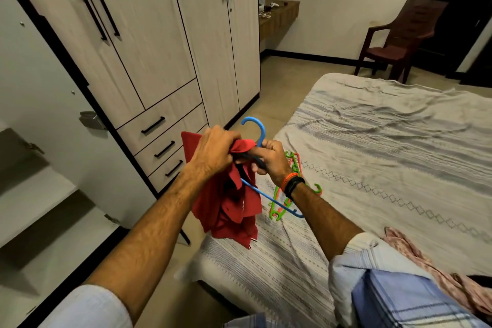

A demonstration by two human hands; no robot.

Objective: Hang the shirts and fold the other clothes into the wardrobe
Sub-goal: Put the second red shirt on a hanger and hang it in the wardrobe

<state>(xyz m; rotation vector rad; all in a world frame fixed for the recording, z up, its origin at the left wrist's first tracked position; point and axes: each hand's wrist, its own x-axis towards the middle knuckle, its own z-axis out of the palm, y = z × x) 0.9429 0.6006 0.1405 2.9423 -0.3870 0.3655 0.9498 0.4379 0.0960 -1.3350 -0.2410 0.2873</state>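
Observation:
A red shirt hangs bunched in front of me, above the near corner of the bed. My left hand grips its upper edge. My right hand holds a blue plastic hanger just below its hook, and the hanger's lower bar sticks out under my right wrist. Part of the hanger is hidden inside the shirt. Green and orange hangers lie on the bed behind my right hand. The wardrobe stands to the left with its nearest door open, showing white shelves.
The bed with a striped grey sheet fills the right side. A pink patterned garment lies at its near right edge. A brown plastic chair stands at the far wall. Bare floor runs between bed and wardrobe.

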